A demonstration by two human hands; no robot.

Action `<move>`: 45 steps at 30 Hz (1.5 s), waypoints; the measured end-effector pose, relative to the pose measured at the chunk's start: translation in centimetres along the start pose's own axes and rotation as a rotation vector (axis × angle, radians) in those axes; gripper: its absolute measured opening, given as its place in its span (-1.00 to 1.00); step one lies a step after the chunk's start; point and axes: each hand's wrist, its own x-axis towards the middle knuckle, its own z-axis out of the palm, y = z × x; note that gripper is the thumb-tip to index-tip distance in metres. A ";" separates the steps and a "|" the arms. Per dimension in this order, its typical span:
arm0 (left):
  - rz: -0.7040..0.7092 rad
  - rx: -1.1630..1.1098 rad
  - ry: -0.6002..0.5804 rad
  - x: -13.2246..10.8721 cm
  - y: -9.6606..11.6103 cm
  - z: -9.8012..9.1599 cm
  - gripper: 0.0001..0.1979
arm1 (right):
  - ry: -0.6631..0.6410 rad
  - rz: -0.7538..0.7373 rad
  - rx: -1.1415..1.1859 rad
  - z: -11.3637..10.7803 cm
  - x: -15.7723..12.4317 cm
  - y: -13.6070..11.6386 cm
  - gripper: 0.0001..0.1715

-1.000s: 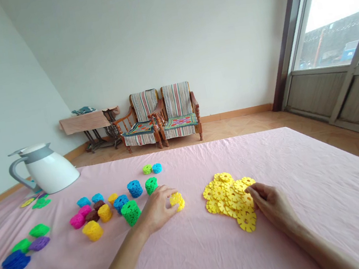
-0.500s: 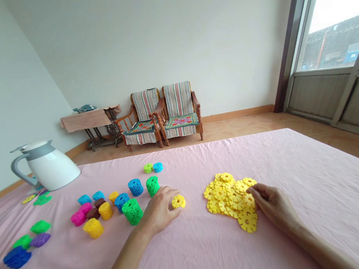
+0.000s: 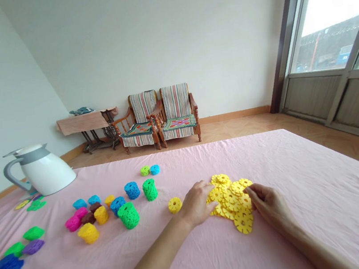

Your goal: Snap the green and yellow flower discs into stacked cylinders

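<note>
Having left the small yellow stack (image 3: 174,205) standing alone mid-counter, the left hand (image 3: 196,204) now reaches the yellow disc pile (image 3: 230,192) beside it, opposite the right hand (image 3: 271,204) at the pile's right side; whether either grip clamps a disc I cannot tell.

Disc pile (image 3: 231,196) right of small stack (image 3: 174,205); other stacks (image 3: 128,215) further left; jug (image 3: 45,171) behind them.

On the pink desk (image 3: 309,187) a white jug (image 3: 45,170) stands at ten o'clock; a green stack (image 3: 128,215), a blue stack (image 3: 131,190) and a pink stack (image 3: 73,222) sit at nine o'clock; two striped armchairs (image 3: 176,101) at twelve
</note>
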 end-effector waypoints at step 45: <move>-0.220 0.186 0.109 -6.5 -4.6 -5.7 -0.73 | -0.034 -0.020 -0.026 0.1 0.0 0.3 -0.60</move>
